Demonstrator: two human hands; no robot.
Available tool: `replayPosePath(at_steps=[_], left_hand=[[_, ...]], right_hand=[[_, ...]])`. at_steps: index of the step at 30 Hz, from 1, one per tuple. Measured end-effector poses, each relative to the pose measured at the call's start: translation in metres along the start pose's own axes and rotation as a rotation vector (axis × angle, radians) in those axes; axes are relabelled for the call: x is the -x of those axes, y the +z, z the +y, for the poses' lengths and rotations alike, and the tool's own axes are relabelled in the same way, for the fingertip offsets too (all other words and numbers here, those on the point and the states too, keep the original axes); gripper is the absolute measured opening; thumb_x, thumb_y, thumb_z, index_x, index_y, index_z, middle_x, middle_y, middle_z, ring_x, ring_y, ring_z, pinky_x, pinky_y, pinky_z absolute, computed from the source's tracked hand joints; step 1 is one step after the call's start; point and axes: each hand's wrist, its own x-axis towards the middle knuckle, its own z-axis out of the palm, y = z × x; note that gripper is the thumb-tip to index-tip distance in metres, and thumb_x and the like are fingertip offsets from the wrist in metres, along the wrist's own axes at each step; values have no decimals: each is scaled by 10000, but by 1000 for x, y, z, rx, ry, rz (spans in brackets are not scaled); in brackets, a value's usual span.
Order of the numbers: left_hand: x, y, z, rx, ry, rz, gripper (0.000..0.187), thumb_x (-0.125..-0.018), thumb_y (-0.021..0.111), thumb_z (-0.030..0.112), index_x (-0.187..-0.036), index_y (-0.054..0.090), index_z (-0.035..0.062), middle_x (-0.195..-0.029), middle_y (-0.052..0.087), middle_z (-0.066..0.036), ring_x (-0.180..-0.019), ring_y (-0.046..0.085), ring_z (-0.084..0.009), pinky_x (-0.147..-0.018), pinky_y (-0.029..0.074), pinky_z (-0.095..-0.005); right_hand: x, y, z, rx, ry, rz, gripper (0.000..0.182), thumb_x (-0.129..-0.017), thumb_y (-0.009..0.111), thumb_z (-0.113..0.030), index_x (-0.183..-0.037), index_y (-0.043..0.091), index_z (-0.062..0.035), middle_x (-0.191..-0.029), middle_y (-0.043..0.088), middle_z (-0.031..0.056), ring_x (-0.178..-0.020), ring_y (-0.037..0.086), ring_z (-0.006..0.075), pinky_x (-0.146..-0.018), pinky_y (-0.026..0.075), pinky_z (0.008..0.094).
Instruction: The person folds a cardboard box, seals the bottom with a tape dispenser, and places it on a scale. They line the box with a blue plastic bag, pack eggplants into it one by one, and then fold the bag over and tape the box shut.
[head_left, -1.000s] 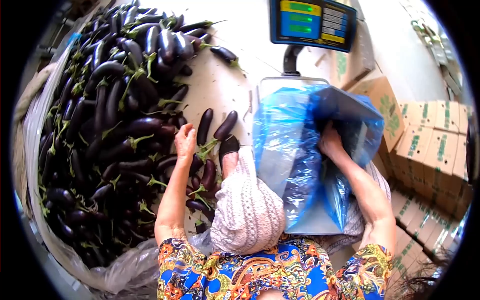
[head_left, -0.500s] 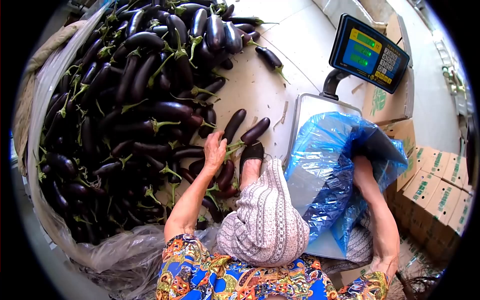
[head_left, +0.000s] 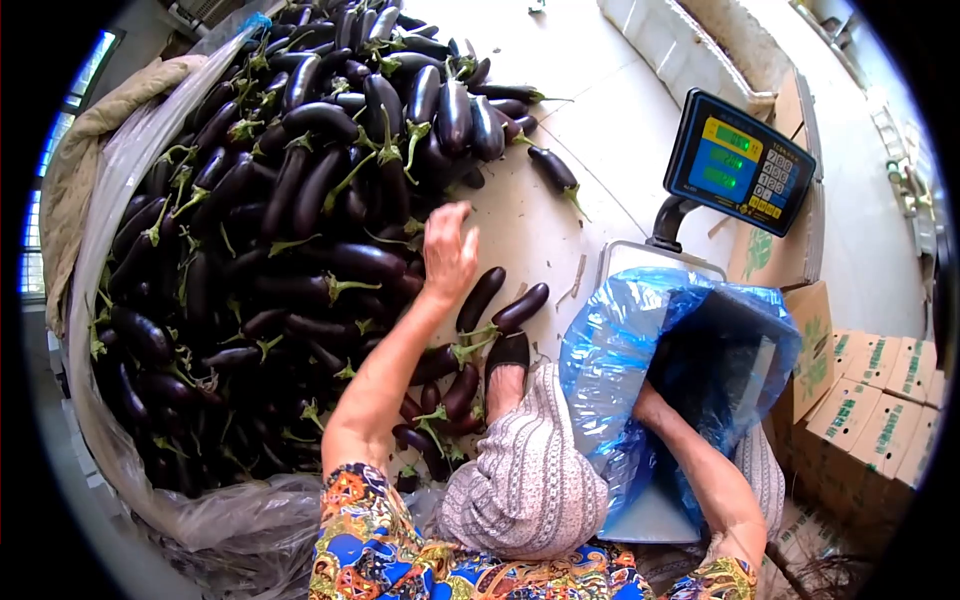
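My left hand (head_left: 451, 252) is at the right edge of a big heap of dark purple eggplants (head_left: 345, 262), its fingers bent, the thumb apart, and no eggplant visible in it. Below it, two loose eggplants (head_left: 521, 307) lie on the floor by my shoe (head_left: 508, 352). A blue plastic bag (head_left: 610, 345) sits on the scale's metal platform (head_left: 650, 526), its mouth spread wide. My right hand (head_left: 650, 404) reaches into the bag at its near side; the fingers are hidden there.
The scale's display (head_left: 740, 160) stands upright behind the bag, with lit green digits. Stacked cardboard boxes (head_left: 870, 390) are at the right. Clear plastic sheeting (head_left: 250, 510) edges the heap. One stray eggplant (head_left: 552, 170) lies on the pale floor.
My left hand has moved up and away from the loose eggplants toward the heap. My right hand has shifted left in the bag, whose mouth is wider. The view has tilted slightly.
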Motion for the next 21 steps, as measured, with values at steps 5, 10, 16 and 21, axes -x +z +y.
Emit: replayPosePath(at_steps=[5,10,16,21], left_hand=[[-118,35,-6,-430,11,76,553,-848,693,221,-1323,487,26,-1299,532,-213,-1164,520,-398,-986,434,-475],[-152,73,-50,-703,-238,-65,613,-813,729,300,-1309,481,38,-1201,571,-209,-1095,568,-410,-914,490,-493],[-155,45,-75,407,-524,125,384,-869,707,203,-1183,618,1,-1047,657,-128,-953,641,-242,-828,520,-378],[-97,-54,12,1206,-633,-108,521,-913,654,185,-1356,499,-39,-1210,634,-152,-1066,629,-219,-890,513,-409]], right_hand=[[2,-13,-23,161,-54,16,354,-881,626,-285,-1184,670,-105,-1223,644,199,-1112,605,411,-938,501,434],[36,-54,-118,589,148,-215,306,-853,574,-170,-1108,646,-18,-1091,670,229,-998,645,422,-793,549,456],[76,-98,-173,912,104,-150,232,-770,614,-96,-986,595,-13,-918,648,213,-835,660,406,-717,541,485],[93,-128,-246,958,-176,444,294,-785,612,9,-1078,605,-6,-1010,609,182,-965,618,340,-820,514,427]])
